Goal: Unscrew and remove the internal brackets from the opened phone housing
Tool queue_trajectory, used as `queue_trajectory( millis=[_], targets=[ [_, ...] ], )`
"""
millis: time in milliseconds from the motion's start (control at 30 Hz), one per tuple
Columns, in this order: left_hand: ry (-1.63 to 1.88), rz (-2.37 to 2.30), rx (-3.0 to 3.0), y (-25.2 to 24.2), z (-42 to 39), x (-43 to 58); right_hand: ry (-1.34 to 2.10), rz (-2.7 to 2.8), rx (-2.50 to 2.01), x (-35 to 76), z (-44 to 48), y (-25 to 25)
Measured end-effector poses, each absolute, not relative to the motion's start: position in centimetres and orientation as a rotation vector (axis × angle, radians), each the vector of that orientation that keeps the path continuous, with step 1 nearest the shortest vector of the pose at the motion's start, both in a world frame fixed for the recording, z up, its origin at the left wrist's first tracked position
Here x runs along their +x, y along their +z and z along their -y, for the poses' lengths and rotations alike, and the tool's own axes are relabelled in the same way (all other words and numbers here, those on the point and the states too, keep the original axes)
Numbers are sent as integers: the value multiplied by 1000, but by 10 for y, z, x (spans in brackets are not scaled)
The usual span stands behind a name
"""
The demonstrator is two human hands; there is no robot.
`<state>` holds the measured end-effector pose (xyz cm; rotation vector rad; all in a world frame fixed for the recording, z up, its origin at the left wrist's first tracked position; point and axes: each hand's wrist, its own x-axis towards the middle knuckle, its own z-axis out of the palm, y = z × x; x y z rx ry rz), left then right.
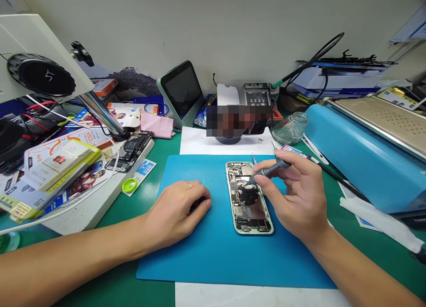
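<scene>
An opened phone (pixel 249 198) with its boards and parts exposed lies lengthwise in the middle of a blue work mat (pixel 206 253). My right hand (pixel 299 196) is closed round a grey screwdriver (pixel 271 169), whose tip points down into the phone's upper half. My left hand (pixel 176 211) rests on the mat to the left of the phone, its fingers curled over something small and dark that I cannot make out. A ring shows on one of its fingers.
A blue machine (pixel 353 160) fills the right side, with a glass jar (pixel 293 127) beside it. A second opened phone (pixel 131 149) lies on a white box at left, near stacked packaging (pixel 49 174). A small tilted screen (pixel 181 92) and a soldering station (pixel 256 94) stand behind.
</scene>
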<state>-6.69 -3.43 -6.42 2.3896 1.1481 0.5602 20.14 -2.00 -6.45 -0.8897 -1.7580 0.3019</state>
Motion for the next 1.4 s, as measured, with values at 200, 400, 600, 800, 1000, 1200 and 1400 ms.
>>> queue_trajectory(
  millis=[200,400,600,800,1000,1200,1400],
  targets=[
    [560,-1164,2364,-66,34,-68,249,1769,-902,203,22,-66],
    [552,-1189,2328,-65,34,-68,238,1783,-887,203,21,-65],
    [548,-1207,2301,-63,33,-67,262,1792,-875,203,20,-66],
    [548,-1240,2271,-64,32,-67,257,1774,-889,203,21,-68],
    [543,-1246,2258,-63,34,-67,257,1775,-889,203,21,-69],
    [527,-1234,2267,-60,36,-68,262,1781,-877,204,21,-68],
    [537,-1213,2310,-62,35,-67,257,1788,-878,202,20,-67]
  ],
)
